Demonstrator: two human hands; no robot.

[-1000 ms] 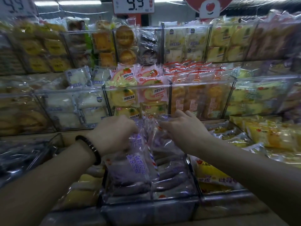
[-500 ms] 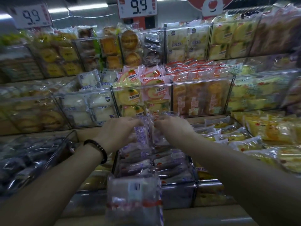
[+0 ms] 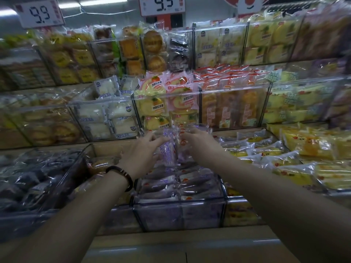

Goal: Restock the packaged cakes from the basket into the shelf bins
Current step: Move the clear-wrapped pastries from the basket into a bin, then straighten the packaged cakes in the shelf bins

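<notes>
Both of my hands reach into the clear bin (image 3: 180, 215) on the lowest shelf, which holds several purple packaged cakes (image 3: 191, 188). My left hand (image 3: 141, 154), with a dark bead bracelet at the wrist, presses against an upright purple-printed cake packet (image 3: 167, 149) from the left. My right hand (image 3: 201, 141) grips clear-wrapped packets at the back of the bin from the right. The packets stand between the two hands. The basket is out of view.
Clear bins of yellow, white and orange packaged cakes (image 3: 161, 107) fill the shelves above. Dark-wrapped cakes (image 3: 28, 183) lie in the bin to the left, yellow packets (image 3: 284, 160) to the right. Price signs reading 9.9 (image 3: 40, 14) hang overhead. A wooden shelf edge (image 3: 180, 242) runs below.
My hands moved deeper toward the back of the purple-cake bin and closer together. The view lifted, and the packet seen low in front half a second ago is gone from sight.
</notes>
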